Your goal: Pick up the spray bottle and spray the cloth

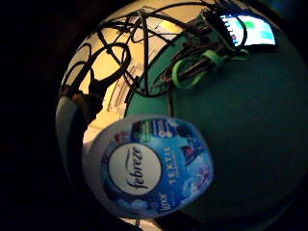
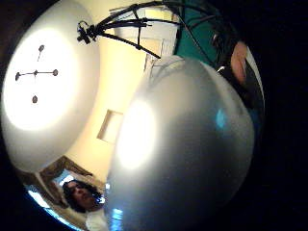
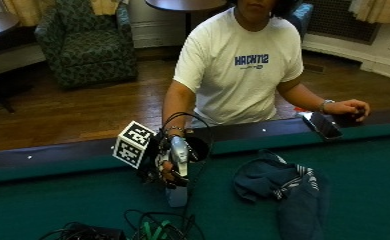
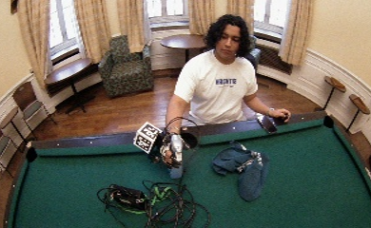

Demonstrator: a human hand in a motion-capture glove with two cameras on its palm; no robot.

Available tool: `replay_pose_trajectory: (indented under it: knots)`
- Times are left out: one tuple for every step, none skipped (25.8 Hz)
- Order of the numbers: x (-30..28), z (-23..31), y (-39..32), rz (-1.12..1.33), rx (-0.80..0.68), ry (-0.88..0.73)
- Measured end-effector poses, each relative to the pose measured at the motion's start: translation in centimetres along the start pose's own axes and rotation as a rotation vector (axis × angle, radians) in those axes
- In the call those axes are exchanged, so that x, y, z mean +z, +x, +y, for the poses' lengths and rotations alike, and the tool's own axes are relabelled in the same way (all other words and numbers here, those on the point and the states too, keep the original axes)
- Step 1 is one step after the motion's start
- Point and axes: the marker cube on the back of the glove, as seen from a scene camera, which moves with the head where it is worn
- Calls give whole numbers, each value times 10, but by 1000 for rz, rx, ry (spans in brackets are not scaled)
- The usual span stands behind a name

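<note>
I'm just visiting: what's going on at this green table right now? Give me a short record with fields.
Surface: green pool table
Right hand: gloved, grips the spray bottle, held upright over the felt
Cloth: dark blue, crumpled on the felt, apart from the bottle
Other hand: bare, rests on the rail beside a phone
Clutter: tangled cables
Stage: bottle in hand, not pointed at cloth

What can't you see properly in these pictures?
- Spray bottle nozzle: outside view, hidden behind the right hand.
- Bottle base: cut off by the picture's edge in the little finger side palm view.
- Cloth underside: folded under itself.
- Small label print: too tiny.
</note>
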Motion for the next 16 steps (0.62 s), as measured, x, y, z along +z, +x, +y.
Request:
replay_pose_trajectory:
  knots:
    - [-1, 0, 2, -13, 11, 15]
    - [-2, 1, 4, -25, 20, 33]
    - [-3, 1, 5, -36, 28, 51]
    - [-3, 1, 7, -42, 32, 66]
    - [-4, 2, 7, -45, 33, 77]
    - [-4, 2, 7, -44, 30, 86]
    - [-4, 2, 7, -42, 24, 95]
    - [-4, 2, 6, -39, 13, 106]
    - [-4, 1, 5, -38, -1, 119]
    - [-4, 1, 4, -36, -17, 133]
    - [-5, 1, 2, -33, -34, 150]
    - [-7, 2, 0, -27, -52, 170]
    - [-9, 2, -2, -17, -71, 193]
    - [-12, 3, -5, -5, -91, 216]
    - [-15, 4, -9, 7, -110, 236]
    - [-18, 5, -15, 18, -128, 249]
